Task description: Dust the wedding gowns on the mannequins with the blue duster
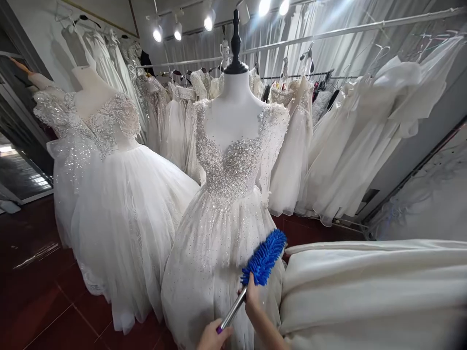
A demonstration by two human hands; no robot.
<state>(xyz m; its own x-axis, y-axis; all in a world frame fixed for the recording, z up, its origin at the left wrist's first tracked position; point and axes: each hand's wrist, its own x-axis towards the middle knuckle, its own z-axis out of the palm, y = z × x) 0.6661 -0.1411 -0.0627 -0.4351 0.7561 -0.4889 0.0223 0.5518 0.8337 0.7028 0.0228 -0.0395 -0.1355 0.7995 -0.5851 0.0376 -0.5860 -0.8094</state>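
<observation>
Bottom centre of the frame, both hands are on a duster (263, 258). The left hand (213, 336) has its grip closed around the end of the silver handle, right by the purple cap, and the right hand (252, 297) is wrapped around the handle higher up, just under the blue head. The head itself is resting against the skirt of the beaded gown (222, 228) on the middle mannequin (235, 97).

If you ask me, light strokes are the way to go here, following the fall of the tulle downward so the chenille fingers don't snag the sequins. Keeping the upper hand close to the head like that gives decent control.

The duster has a fluffy bright blue microfibre head, noodle-like strands, on a slim metal rod. To the left stands another sparkly dress (109, 194), and a white fabric bulk (372, 287) fills the lower right.
</observation>
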